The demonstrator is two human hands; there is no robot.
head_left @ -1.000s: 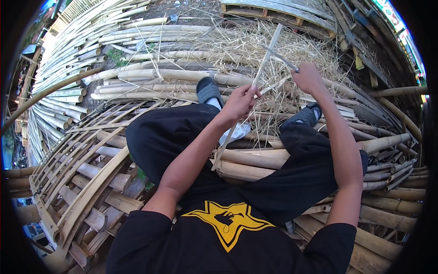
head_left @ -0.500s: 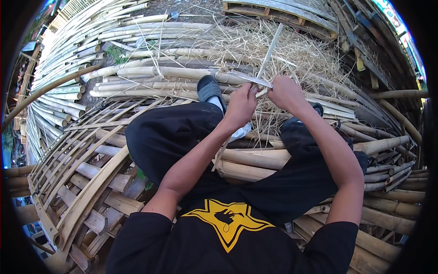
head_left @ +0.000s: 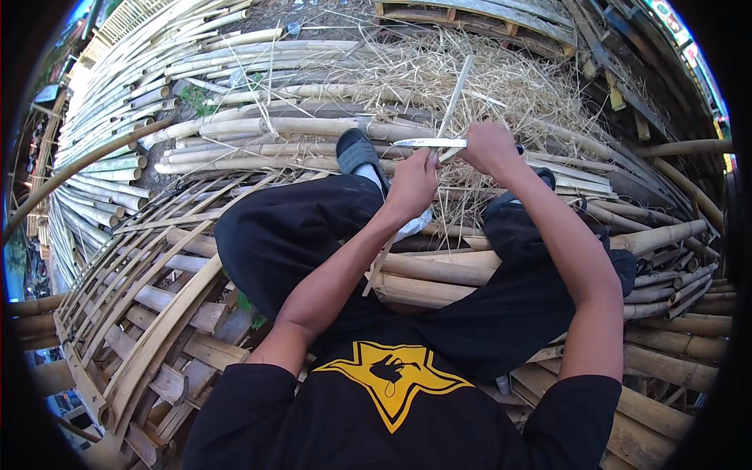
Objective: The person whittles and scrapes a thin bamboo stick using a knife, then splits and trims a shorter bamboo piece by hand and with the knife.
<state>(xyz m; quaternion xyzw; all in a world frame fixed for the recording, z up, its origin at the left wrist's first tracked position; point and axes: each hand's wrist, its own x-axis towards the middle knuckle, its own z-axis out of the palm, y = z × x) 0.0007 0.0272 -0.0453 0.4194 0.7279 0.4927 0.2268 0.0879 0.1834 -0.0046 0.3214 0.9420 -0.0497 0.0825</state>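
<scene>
My left hand [head_left: 415, 182] is closed on a thin, pale bamboo strip [head_left: 455, 95]. One length of the strip rises away from me above the fist, and its lower end slants down past my left wrist. My right hand [head_left: 492, 149] grips a knife, whose dark handle end pokes out on the right. The shiny knife blade [head_left: 429, 143] points left and lies across the strip just above my left fingers. Whether its edge touches the strip I cannot tell.
Beyond my hands spreads a heap of bamboo shavings [head_left: 517, 86]. Bamboo poles [head_left: 102, 157] are stacked at the left, with a slatted bamboo frame [head_left: 157, 305] near my left knee. A wooden pallet [head_left: 486, 19] stands at the far side. Split bamboo [head_left: 431, 274] lies between my legs.
The knife has turned from a slant to nearly level, and its blade sits slightly lower on the left. My right hand has risen slightly. The strip's top has tipped a little left.
</scene>
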